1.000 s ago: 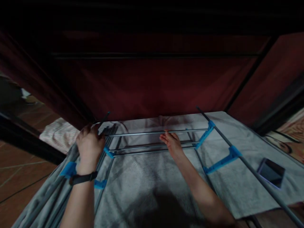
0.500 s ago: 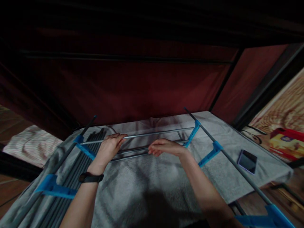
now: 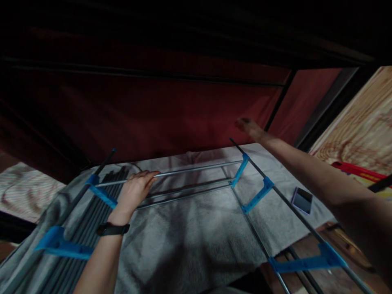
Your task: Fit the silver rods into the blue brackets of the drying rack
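Note:
My left hand (image 3: 137,185), with a dark band on the wrist, is closed over a thin grey metal tube (image 3: 190,169), near that tube's left end. The tube runs across between blue plastic brackets, one at the left (image 3: 102,191) and one at the right (image 3: 240,170). These brackets sit on long side poles, the right pole (image 3: 286,199) ending in a bare tip at the far side. Raised above that tip is my right hand (image 3: 246,123), in front of the red cloth; motion smears its fingers. Two more thin crossbars (image 3: 186,194) lie lower, behind my left hand.
Several loose grey tubes (image 3: 81,228) lie bundled at the left on the grey cloth (image 3: 183,241). A phone (image 3: 302,200) rests right of the frame. Behind stands a red fabric panel (image 3: 159,118) with dark bars. A red and yellow package (image 3: 361,173) is at far right.
My right hand has left the space by the lower crossbars and risen far and to the right. My left hand stays on the tube. The view has shifted slightly right.

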Available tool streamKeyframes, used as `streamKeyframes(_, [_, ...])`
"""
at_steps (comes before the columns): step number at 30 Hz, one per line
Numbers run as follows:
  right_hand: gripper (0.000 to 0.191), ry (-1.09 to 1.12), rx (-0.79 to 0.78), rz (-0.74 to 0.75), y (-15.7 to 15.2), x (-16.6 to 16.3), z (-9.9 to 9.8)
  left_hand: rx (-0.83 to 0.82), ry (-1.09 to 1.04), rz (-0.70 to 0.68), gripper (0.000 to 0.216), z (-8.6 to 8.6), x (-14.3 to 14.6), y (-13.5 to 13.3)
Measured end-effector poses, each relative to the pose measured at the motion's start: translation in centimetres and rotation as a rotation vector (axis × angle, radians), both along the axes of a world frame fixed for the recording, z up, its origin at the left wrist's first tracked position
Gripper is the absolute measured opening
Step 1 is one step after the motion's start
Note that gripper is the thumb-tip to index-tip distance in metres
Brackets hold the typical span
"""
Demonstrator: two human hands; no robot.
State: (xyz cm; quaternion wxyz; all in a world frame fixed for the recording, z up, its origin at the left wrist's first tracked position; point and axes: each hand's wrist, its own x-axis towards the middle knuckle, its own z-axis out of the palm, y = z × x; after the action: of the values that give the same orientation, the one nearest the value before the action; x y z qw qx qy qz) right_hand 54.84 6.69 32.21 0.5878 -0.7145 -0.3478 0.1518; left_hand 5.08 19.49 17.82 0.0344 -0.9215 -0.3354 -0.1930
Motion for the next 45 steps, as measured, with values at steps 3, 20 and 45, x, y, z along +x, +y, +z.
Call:
streamKeyframes(3, [0.037, 0.143, -0.068, -0.09, -4.4, 1.3, -5.3, 0.002, -0.011, 0.001, 0.047, -0.1, -0.1, 0.1])
streamKeyframes(20, [0.032, 0.59, -0.038, 0.146, -6.6, -1.5, -13.5, -0.016, -0.03, 0.024, 0.053, -0.8, -1.1, 0.8])
streamKeyframes(45, [0.025, 0.516, -0.079, 0.187, -6.0, -2.2, -13.8, 0.022, -0.012, 0.018, 0.052, -0.2, -1.5, 0.5])
